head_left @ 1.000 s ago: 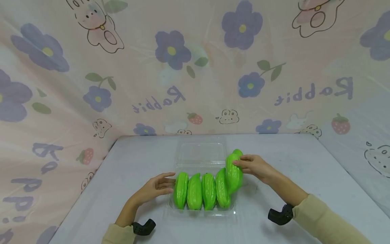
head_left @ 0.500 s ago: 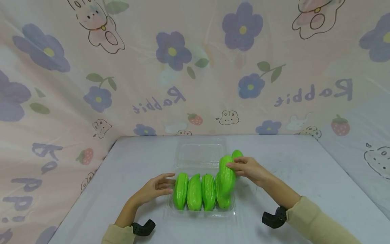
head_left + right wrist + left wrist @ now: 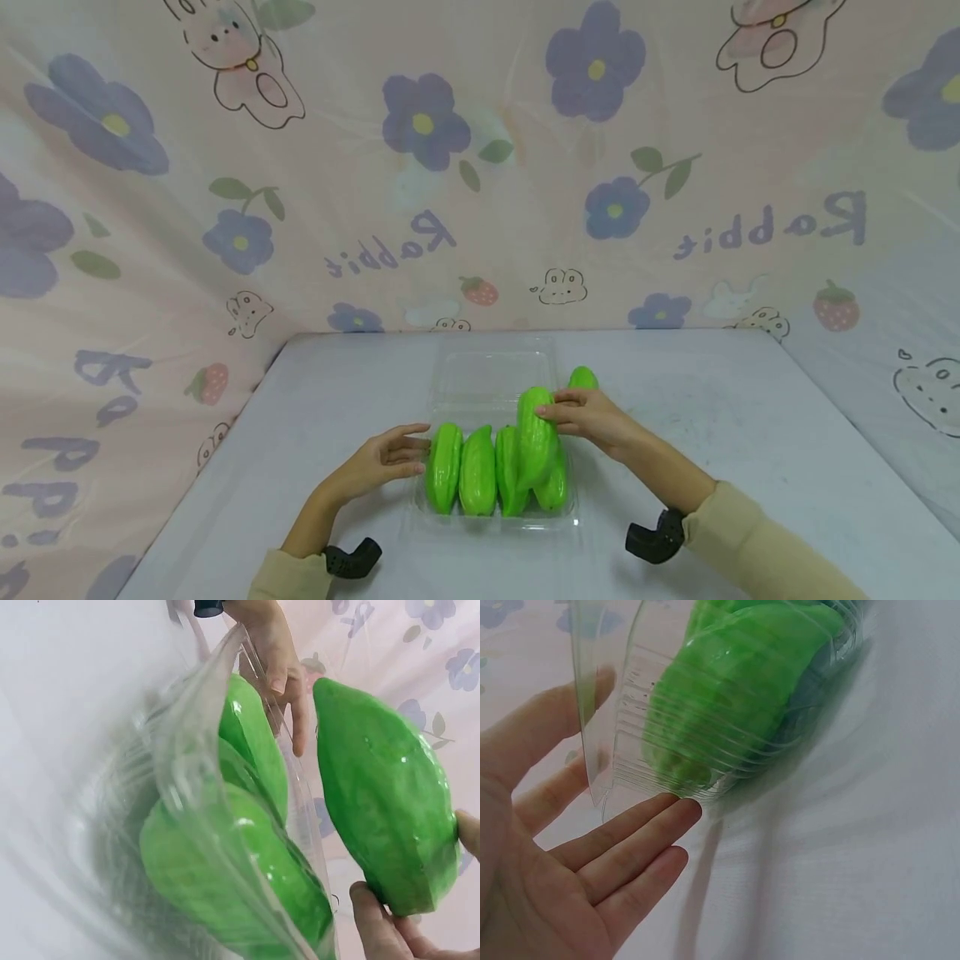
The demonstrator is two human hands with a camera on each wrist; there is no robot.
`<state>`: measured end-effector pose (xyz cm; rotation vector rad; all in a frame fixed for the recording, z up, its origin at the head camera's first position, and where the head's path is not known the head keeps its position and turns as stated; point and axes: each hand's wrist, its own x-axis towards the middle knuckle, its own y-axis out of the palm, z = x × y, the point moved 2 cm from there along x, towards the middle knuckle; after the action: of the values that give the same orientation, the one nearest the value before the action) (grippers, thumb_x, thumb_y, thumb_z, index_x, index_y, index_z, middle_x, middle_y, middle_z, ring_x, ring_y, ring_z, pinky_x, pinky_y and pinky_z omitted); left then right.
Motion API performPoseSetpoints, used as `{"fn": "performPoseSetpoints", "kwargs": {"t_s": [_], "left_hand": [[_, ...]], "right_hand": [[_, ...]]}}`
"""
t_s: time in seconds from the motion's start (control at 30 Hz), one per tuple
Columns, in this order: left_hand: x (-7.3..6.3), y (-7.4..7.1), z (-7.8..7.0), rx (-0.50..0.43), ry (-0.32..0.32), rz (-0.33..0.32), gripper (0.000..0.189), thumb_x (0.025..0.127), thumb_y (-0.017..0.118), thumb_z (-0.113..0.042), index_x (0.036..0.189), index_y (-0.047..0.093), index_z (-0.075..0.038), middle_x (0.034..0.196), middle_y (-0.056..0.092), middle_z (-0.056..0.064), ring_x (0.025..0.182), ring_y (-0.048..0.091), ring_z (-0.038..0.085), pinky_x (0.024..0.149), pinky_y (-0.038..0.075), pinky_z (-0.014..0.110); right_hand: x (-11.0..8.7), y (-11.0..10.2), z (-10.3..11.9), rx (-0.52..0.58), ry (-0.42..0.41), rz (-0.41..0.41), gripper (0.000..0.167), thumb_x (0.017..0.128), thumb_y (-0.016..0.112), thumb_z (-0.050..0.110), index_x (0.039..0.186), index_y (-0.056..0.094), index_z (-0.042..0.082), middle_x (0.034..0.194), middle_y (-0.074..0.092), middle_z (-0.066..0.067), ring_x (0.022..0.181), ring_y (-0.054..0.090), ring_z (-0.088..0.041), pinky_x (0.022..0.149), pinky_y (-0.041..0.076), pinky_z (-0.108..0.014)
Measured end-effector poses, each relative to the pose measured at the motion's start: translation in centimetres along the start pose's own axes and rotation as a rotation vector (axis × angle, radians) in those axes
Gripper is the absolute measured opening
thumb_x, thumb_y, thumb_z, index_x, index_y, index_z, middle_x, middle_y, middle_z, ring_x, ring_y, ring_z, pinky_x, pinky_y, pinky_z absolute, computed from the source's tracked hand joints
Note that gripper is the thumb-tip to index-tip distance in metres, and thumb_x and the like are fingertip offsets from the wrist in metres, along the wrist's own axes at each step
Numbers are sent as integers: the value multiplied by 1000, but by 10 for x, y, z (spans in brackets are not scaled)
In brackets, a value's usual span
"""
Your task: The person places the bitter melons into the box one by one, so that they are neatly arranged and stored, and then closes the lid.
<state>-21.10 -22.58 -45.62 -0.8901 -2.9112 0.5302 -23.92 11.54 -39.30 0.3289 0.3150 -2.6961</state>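
Observation:
In the head view my right hand pinches a glossy green fruit, long and ribbed with a tapering end, by its upper part. It is raised over the right half of a clear plastic clamshell box. Several matching green fruits lie side by side in the box, the rightmost ones partly covered by the held fruit. From the right wrist, the held fruit appears apart from the box wall. My left hand is at the box's left side, its extended fingers by the clear wall; contact is uncertain.
The box's clear lid lies folded back behind it. Another green fruit is behind my right hand, mostly hidden. A white table meets a patterned cloth at its back and sides.
My right hand has carried the green fruit leftward over the box, uncovering the top of another fruit behind. My left hand has stayed at the box's left side.

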Motion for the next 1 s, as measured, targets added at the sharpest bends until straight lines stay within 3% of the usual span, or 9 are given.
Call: {"fn": "performPoseSetpoints", "kwargs": {"t_s": [0.37,0.73,1.0], "left_hand": [[1,0,0,-10,8,7,67,95,62,-21,149,30,-1,143,45,31,130,48,47,99,52,23],[0,-1,1,7,-2,-3,66,95,62,-22,149,30,-1,143,46,30,130,49,46,102,52,30],[1,-1,0,-8,10,5,67,95,62,-21,149,29,0,144,45,31,130,48,47,99,53,25]], "right_hand": [[6,13,0,-4,-21,33,82,89,70,31,143,29,-14,144,42,-33,126,56,-37,106,50,-41],[11,30,5,10,-34,52,81,86,73,30,142,33,-14,144,43,-32,124,57,-37,105,50,-42],[16,40,7,17,-35,54,81,86,73,31,141,34,-13,143,45,-32,124,57,-38,104,51,-42]]}}
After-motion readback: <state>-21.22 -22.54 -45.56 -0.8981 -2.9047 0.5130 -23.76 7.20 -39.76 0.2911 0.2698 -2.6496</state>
